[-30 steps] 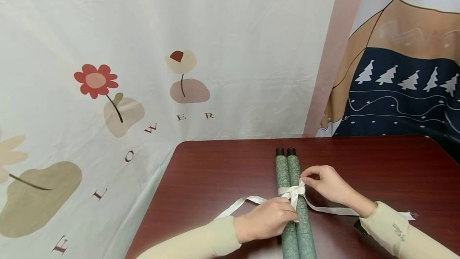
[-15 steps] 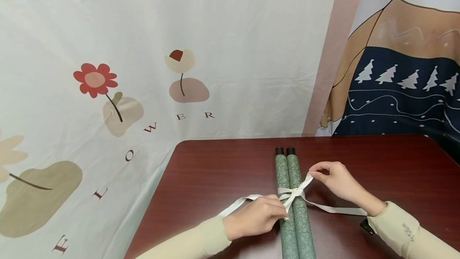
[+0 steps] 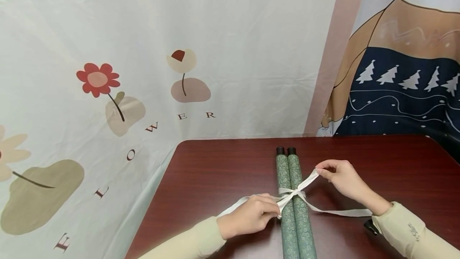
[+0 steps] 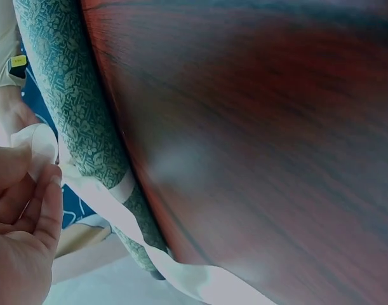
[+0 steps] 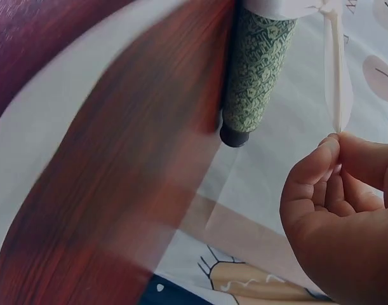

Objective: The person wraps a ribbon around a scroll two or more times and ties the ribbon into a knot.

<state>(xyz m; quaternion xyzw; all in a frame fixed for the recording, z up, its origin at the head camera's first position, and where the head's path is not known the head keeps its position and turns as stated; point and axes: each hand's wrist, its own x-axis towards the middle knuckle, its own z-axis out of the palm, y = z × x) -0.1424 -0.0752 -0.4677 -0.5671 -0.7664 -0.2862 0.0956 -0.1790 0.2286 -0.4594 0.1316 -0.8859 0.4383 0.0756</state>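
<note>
Two green patterned scrolls (image 3: 303,227) with black end knobs lie side by side on the table. A white ribbon (image 3: 307,182) goes around both, with a knot on top and a loop drawn out to each side. My left hand (image 3: 251,216) pinches the loop on the left, low beside the scrolls. On the upper right, my right hand (image 3: 346,179) pinches the tip of the other loop between thumb and forefinger. In the right wrist view that loop (image 5: 338,76) hangs taut from the knot to the right hand (image 5: 340,197). Two loose ribbon tails run outward.
The dark red wooden table (image 3: 223,163) has rounded far corners. Behind it hangs a pale cloth (image 3: 251,51) printed with flowers and letters. A small black object (image 3: 371,226) shows by the right cuff.
My right hand has moved right and slightly up, and my left hand has moved left. Both loops have lengthened and the ribbon between the hands now stretches straighter across the knot.
</note>
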